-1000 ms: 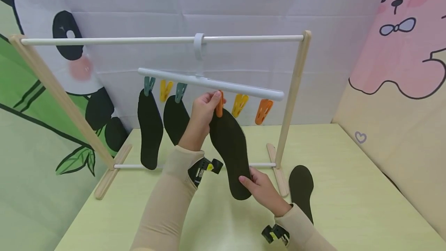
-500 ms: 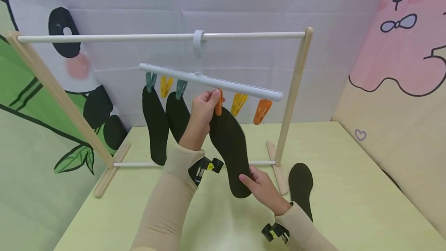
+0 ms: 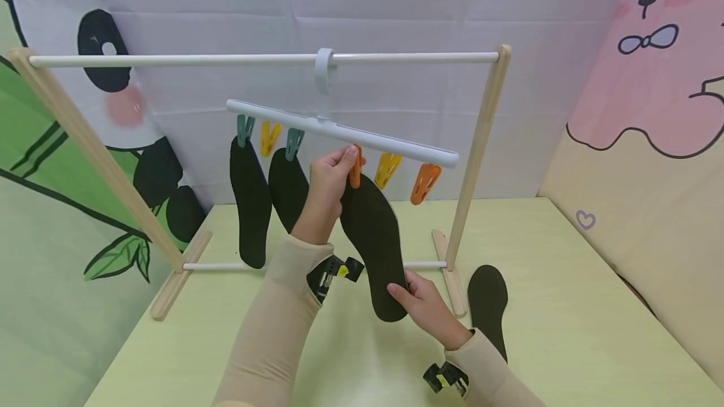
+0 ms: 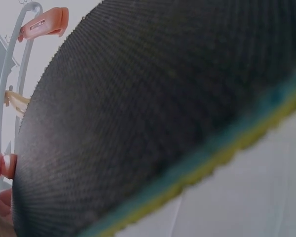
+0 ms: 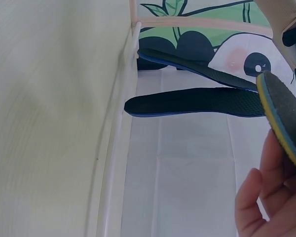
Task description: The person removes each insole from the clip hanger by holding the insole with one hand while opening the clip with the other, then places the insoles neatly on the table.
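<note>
And there's four insoles (image 3: 374,234), six clips (image 3: 425,184) (two green, two yellow, two orange), two hands (image 3: 327,186), two cameras (image 3: 354,269), one hanger (image 3: 390,142), one rack (image 3: 226,60)!

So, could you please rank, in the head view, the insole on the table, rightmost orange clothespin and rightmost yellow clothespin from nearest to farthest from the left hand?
1. Rightmost yellow clothespin: right of the left hand.
2. Rightmost orange clothespin: farther right.
3. Insole on the table: lower right.

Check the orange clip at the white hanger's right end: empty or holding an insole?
Empty. In the head and left wrist views, the orange clip hangs from the white hanger with nothing attached below.
</note>
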Demonstrator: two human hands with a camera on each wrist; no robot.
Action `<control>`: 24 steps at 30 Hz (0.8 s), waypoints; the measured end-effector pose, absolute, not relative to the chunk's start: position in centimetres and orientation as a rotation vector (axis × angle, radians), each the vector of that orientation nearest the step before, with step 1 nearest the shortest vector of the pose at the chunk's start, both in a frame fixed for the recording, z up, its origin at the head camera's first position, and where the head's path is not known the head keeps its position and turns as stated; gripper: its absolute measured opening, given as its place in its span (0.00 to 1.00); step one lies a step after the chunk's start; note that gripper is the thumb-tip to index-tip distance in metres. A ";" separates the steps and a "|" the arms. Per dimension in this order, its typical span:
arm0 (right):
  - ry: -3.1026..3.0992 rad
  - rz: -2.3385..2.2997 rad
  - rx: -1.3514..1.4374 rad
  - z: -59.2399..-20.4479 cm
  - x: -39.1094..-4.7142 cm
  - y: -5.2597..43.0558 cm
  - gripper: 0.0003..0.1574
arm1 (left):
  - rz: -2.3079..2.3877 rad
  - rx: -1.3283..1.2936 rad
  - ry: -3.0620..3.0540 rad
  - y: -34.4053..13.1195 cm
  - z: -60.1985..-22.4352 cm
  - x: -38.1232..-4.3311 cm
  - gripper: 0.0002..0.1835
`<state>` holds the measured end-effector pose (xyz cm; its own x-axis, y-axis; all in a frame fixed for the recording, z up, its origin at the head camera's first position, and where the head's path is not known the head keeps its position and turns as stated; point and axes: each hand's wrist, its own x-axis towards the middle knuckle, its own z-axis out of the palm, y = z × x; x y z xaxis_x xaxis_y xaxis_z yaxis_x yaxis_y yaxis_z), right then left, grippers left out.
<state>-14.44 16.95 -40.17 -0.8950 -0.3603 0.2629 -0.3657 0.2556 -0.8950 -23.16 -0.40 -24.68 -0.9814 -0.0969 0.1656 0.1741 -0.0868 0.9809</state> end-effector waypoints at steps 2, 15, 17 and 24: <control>-2.480 1.780 0.726 -40.2 -14.4 17.0 0.20 | -2.191 -0.091 -1.981 -0.4 -24.7 -23.1 0.19; -2.464 1.790 0.735 -40.4 -14.5 17.1 0.20 | -2.210 -0.073 -1.983 -0.1 -24.5 -23.1 0.19; -2.468 1.795 0.735 -40.3 -14.5 17.1 0.21 | -2.209 -0.077 -1.982 -0.1 -24.5 -23.1 0.19; -2.484 1.788 0.732 -40.1 -14.5 17.2 0.22 | -2.213 -0.072 -1.958 -0.2 -24.6 -23.0 0.19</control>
